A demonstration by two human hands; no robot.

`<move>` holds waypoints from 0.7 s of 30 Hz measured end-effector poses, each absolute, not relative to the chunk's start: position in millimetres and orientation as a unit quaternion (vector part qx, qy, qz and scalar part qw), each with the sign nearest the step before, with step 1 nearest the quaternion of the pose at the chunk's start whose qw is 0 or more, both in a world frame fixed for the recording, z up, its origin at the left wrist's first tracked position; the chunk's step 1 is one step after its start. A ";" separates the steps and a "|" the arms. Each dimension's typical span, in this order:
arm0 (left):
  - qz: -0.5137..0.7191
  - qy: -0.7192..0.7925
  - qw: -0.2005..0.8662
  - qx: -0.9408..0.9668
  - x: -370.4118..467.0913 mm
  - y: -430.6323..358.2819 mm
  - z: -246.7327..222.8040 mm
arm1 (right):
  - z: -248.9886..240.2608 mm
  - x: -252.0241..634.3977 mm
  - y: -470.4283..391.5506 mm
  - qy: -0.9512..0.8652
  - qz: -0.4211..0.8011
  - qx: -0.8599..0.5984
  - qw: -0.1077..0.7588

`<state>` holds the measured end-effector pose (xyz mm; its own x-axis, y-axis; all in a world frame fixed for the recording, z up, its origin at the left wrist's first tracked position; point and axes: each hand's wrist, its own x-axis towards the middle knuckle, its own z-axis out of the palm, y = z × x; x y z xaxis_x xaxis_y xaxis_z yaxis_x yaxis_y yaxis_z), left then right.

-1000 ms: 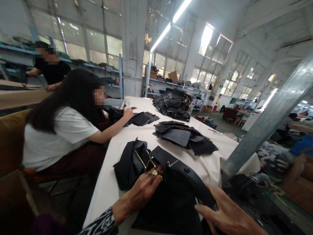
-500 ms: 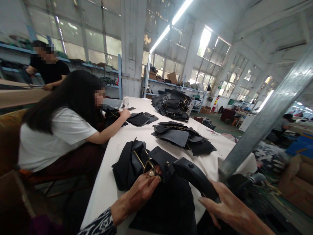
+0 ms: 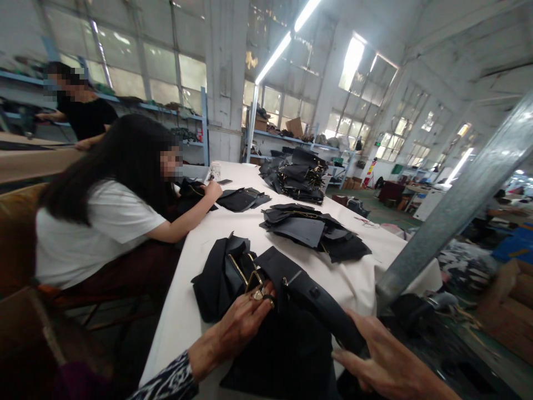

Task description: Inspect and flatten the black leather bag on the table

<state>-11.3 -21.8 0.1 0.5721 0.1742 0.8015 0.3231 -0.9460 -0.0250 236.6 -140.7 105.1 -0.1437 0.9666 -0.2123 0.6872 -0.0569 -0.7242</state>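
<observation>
my r hand (image 3: 375, 344) has the curved black hand tool (image 3: 327, 308) down at the black flap (image 3: 270, 261) again. ½ sec ago its head was up & off to the r, w/ a clear gap to the small gold-coloured fitting (image 3: 285, 281); now that gap's gone & the head sits right beside the fitting, poss. touching, can't tell which. a thin pale streak shows next to it, too blurred to name. for the work, i'd judge tool & fitting are lined up again, so the effort's back at that one spot.

r grip: fingers wrapped round the handle, thumb on the near side. l hand (image 3: 237, 325) hasn't really moved: fingertips pressed together, pinching the flap's l edge, afaict; what's tucked under them is hidden. gold bits show by the fingers, some prob. rings.

flap's in front of me, over the wide black panel (image 3: 283, 355) on the white-covered table (image 3: 179, 316). just l of it, folded black pieces (image 3: 212, 283) w/ gold-coloured frame strips (image 3: 238, 269), same place as b4. farther off, the loose black stack (image 3: 308, 230), also unchanged.
</observation>
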 end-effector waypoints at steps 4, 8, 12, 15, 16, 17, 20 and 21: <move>-0.428 -0.116 0.041 -0.895 -7.4 -17.3 -1.2 | 117.6 238.8 -155.3 -0.668 0.379 -0.621 0.156; -0.487 -0.178 0.029 -0.854 -5.2 -17.9 -7.3 | 125.5 238.1 -154.7 -0.656 0.360 -0.645 0.159; -0.532 -0.272 -0.041 -0.801 -9.0 -24.5 -12.2 | 121.1 237.3 -146.2 -0.643 0.381 -0.633 0.201; -0.532 -0.324 -0.090 -0.777 -12.3 -30.1 -13.5 | 111.6 238.0 -147.9 -0.642 0.397 -0.623 0.205; -0.534 -0.326 -0.089 -0.775 -12.7 -31.5 -14.1 | 108.6 237.8 -149.2 -0.638 0.393 -0.630 0.204; -0.536 -0.324 -0.086 -0.775 -12.7 -32.4 -14.9 | 106.3 237.2 -150.3 -0.633 0.388 -0.638 0.203; -0.537 -0.305 -0.074 -0.783 -11.5 -32.7 -19.4 | 102.9 232.9 -149.1 -0.636 0.397 -0.633 0.194; -0.535 -0.306 -0.071 -0.784 -11.4 -32.0 -21.5 | 102.3 231.2 -147.1 -0.640 0.409 -0.622 0.189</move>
<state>-11.4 -32.0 -21.5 0.2407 0.5561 0.7955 0.4031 -0.8028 0.4393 231.2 -147.1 102.3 -0.1544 0.9515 -0.2661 0.6416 -0.1082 -0.7594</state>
